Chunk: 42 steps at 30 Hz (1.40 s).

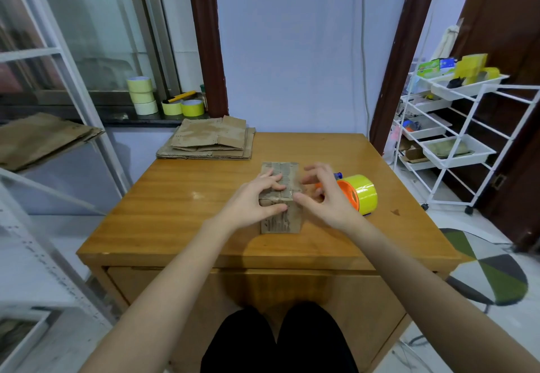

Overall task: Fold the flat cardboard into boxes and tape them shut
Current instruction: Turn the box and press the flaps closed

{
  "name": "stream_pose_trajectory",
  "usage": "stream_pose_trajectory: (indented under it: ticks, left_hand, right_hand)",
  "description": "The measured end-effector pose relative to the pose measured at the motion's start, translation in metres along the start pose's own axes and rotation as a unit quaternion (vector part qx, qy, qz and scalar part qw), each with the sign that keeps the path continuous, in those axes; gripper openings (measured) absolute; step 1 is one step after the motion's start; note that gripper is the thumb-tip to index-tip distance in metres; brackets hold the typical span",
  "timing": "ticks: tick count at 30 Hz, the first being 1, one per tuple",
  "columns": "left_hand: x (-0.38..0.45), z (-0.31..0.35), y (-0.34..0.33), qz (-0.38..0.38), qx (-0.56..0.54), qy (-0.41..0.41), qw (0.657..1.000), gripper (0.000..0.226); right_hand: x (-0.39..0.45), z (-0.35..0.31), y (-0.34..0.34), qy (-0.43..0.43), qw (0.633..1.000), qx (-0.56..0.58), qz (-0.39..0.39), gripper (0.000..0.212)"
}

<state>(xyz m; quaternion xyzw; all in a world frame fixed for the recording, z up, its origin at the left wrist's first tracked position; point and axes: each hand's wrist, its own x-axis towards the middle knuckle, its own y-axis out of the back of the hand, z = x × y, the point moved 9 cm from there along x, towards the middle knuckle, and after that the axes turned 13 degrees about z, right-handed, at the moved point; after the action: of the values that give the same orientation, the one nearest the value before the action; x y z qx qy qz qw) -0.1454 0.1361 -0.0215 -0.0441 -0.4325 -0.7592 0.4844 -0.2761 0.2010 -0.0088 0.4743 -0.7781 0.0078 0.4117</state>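
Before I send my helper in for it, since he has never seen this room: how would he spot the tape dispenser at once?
Start at the wooden table in the middle of the room. On it stands a small cardboard box under the person's hands; just right of the right hand lies the tape dispenser. Unlike the loose tape rolls on the window ledge, it has an orange body holding a bright yellow roll.

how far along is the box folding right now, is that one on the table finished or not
One small cardboard box stands folded on the wooden table, with tape along its top seam. The left hand presses down on it; the right hand touches its right edge, apparently smoothing the tape. The tape dispenser lies beside it. The stack of flat cardboard at the far edge remains unfolded.
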Motion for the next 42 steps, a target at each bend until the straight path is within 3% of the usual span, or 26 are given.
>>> stream_pose_trajectory:
  ticks: [3,6,11,14,17,22,25,28,31,34,37,39,42]
  left_hand:
    - [0.000,0.002,-0.001,-0.004,0.012,0.001,1.000,0.041]
    - [-0.001,0.004,-0.001,0.022,-0.005,-0.001,1.000,0.039]
    - [-0.002,0.000,-0.004,0.021,-0.004,0.015,1.000,0.042]
    - [-0.003,-0.003,-0.006,0.001,0.019,0.040,0.999,0.059]
    - [-0.003,-0.006,-0.008,-0.017,0.072,0.039,0.996,0.070]
    - [-0.003,-0.001,-0.006,-0.030,0.048,0.004,0.998,0.058]
    - [-0.002,-0.006,-0.008,-0.067,0.086,0.003,0.994,0.065]
    - [0.002,-0.004,-0.007,-0.077,0.126,-0.005,0.989,0.064]
    - [0.000,0.000,-0.008,-0.075,0.130,-0.010,0.989,0.068]
    - [-0.003,-0.001,-0.010,-0.079,0.158,-0.021,0.984,0.077]
    - [0.002,0.007,-0.007,-0.094,0.170,-0.008,0.981,0.077]
    - [0.007,0.017,-0.006,-0.101,0.205,-0.009,0.974,0.075]
    - [0.014,0.041,-0.008,-0.070,0.266,-0.041,0.961,0.075]
  right_hand:
    - [0.011,-0.002,-0.005,0.012,0.997,-0.050,-0.052,0.046]
    - [0.009,0.001,-0.019,0.064,0.984,-0.136,-0.098,0.035]
    - [-0.003,0.011,-0.015,0.034,0.998,-0.059,-0.015,0.026]
    - [-0.004,0.010,-0.010,0.013,0.999,-0.025,0.018,0.020]
    - [-0.007,0.001,-0.005,0.037,0.999,-0.027,0.014,0.024]
    - [-0.021,-0.002,-0.005,0.072,0.995,-0.074,-0.015,0.027]
    - [-0.029,-0.018,0.005,0.138,0.974,-0.176,0.032,0.024]
    - [-0.035,-0.036,0.036,0.200,0.927,-0.276,0.153,0.021]
    - [-0.034,-0.007,0.080,0.058,0.922,-0.313,0.222,0.043]
    - [-0.040,0.046,0.104,-0.150,0.930,-0.291,0.168,0.084]
    - [-0.053,0.078,0.101,-0.278,0.933,-0.205,0.096,0.105]
    - [-0.059,0.086,0.093,-0.306,0.935,-0.169,0.061,0.105]
    - [-0.059,0.089,0.091,-0.305,0.931,-0.193,0.052,0.082]
